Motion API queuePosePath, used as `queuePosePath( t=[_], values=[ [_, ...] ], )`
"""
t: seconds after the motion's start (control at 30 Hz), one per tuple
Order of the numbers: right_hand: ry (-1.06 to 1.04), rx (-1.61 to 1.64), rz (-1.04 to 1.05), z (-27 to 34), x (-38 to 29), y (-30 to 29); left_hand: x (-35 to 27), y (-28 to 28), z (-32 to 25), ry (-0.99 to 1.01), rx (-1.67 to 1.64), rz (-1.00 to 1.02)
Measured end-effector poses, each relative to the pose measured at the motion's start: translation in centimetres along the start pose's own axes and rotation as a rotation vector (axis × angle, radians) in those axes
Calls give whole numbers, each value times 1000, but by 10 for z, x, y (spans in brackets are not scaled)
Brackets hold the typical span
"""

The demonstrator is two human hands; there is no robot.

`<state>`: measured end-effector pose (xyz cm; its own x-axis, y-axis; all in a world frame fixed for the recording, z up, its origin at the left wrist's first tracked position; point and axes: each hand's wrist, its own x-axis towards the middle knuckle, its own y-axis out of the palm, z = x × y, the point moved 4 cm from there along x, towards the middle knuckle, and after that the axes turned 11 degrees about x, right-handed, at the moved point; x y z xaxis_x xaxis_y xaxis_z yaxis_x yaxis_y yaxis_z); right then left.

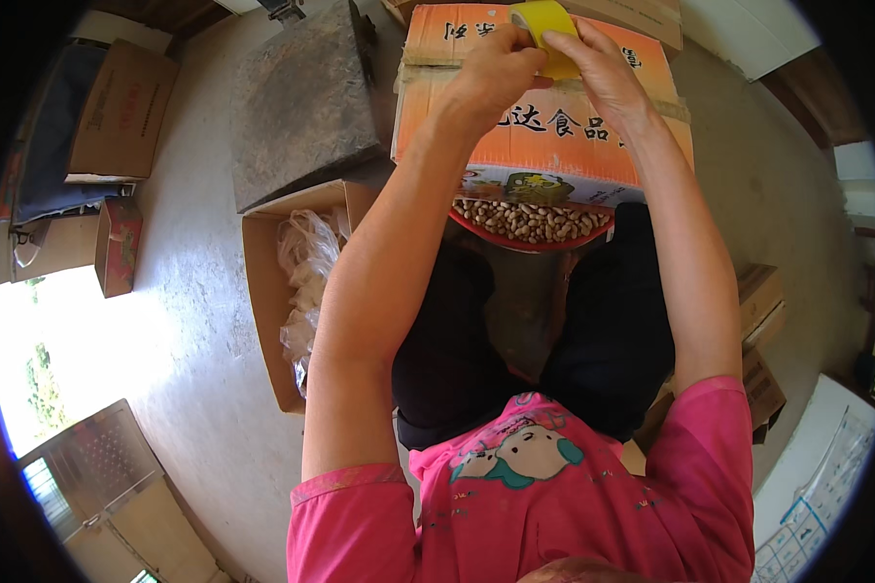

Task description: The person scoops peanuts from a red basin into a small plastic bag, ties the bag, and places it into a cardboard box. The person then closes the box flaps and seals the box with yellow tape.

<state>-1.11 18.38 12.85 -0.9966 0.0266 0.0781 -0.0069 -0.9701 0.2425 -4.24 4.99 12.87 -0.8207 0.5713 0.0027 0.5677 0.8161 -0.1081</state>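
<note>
A roll of yellow tape (543, 25) is held between my two hands above an orange printed cardboard box (554, 157). My left hand (497, 69) has its fingers at the near left side of the roll. With its thumb on the tape, my right hand (604, 69) grips the roll from the right. Across the box top runs a worn strip of tape (434, 67). Under the box's near edge, peanuts in their shells (536, 221) lie in a red basin (532, 246). The fingertips partly hide one another.
An open cardboard box (261, 291) holding clear plastic bags (310, 255) stands left of my legs. Beyond it is a dark, worn flat slab (306, 102). Cardboard boxes stand at the far left (120, 109) and at the right (758, 295).
</note>
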Motion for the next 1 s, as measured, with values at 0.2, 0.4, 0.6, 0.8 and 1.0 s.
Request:
queuePosePath(
  t=[0.2,0.4,0.6,0.8,1.0],
  values=[
    [-30,-3,37,-5,6,-8,1,1,2,7,6,1],
    [-24,2,-20,-5,4,-3,2,2,0,-6,24,2],
    [-57,-8,50,-3,5,-6,3,-1,1,33,-29,0],
    [33,25,-29,15,1,12,6,-8,2,92,-196,-92],
    [-30,33,-73,10,3,5,10,-4,2,85,-255,-66]
  ],
)
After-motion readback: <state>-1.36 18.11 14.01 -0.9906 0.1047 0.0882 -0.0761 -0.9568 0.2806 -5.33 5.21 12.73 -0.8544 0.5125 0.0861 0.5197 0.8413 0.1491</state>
